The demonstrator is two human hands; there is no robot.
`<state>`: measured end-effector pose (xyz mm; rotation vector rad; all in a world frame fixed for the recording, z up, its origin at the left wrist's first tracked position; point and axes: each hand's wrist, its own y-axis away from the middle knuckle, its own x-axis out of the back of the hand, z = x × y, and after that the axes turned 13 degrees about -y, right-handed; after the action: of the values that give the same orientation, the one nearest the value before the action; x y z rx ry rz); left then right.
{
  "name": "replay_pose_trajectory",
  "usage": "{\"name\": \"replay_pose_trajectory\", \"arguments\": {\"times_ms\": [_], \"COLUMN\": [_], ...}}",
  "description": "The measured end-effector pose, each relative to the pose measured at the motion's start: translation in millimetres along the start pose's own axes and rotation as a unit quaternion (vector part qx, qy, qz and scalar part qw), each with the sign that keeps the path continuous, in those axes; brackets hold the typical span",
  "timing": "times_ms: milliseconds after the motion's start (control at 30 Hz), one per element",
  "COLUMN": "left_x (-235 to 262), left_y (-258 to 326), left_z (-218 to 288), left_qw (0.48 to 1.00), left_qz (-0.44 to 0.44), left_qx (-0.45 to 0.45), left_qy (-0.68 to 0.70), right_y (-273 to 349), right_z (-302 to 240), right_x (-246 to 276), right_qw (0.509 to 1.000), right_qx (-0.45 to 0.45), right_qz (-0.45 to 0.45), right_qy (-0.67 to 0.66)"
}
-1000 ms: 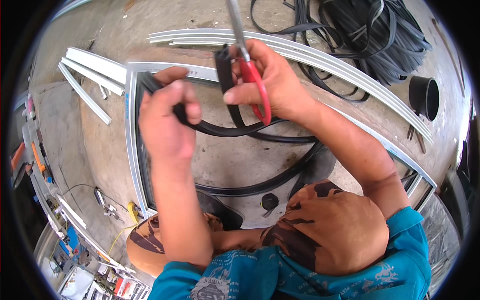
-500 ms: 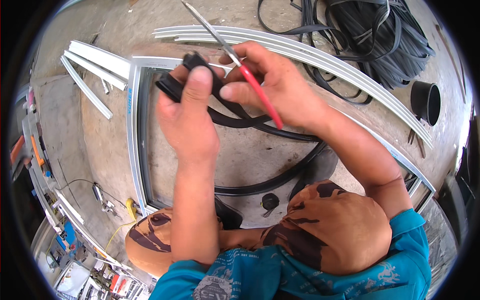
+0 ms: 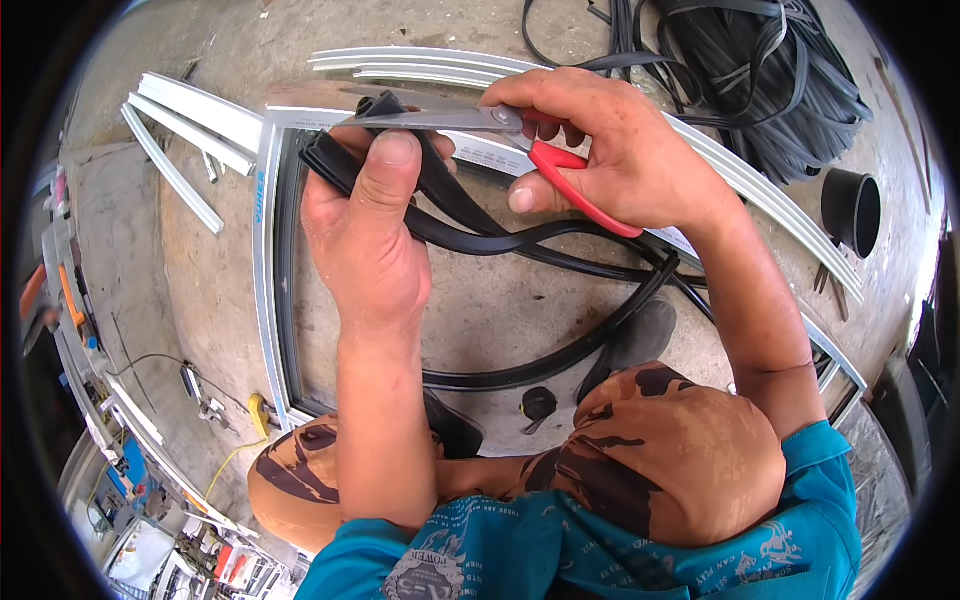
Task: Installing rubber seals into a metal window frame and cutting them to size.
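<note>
I find bright, diffuse light and soft shadows on the concrete floor (image 3: 215, 300). My left hand (image 3: 370, 240) and right hand (image 3: 625, 150) read clearly. Fisheye distortion bows the white profiles (image 3: 430, 62); detail softens toward the left rim, inside black vignetting.

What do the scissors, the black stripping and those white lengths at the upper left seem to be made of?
Scissors: blades look like smooth metal, given their grey sheen; the glossy red handle is probably plastic or coated.
Black stripping: likely rubber or flexible plastic, since it bends in curves with a soft shine.
White lengths: smooth and pale, perhaps coated metal or plastic; the look leaves it open.
</note>
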<state>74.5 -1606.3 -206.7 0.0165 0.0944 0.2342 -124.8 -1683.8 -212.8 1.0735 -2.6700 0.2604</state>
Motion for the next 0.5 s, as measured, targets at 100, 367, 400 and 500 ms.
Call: {"name": "replay_pose_trajectory", "arguments": {"times_ms": [100, 367, 400, 500], "left_x": [-3, -8, -8, -5], "left_y": [1, 3, 2, 4], "left_z": [2, 3, 2, 3], "left_qw": [0.999, 0.999, 1.000, 1.000], "left_qz": [0.031, 0.029, 0.027, 0.013], "left_qx": [0.011, 0.015, 0.015, 0.004], "left_qy": [0.008, -0.002, -0.001, 0.011], "right_y": [0, -1, -1, -1], "right_z": [1, -5, -6, -10], "right_x": [1, 4, 5, 2], "right_qw": [1.000, 0.997, 0.998, 0.994], "right_qx": [0.021, 0.065, 0.064, 0.089], "right_qz": [0.004, 0.021, 0.021, 0.030], "right_qy": [0.013, 0.020, 0.022, 0.061]}}
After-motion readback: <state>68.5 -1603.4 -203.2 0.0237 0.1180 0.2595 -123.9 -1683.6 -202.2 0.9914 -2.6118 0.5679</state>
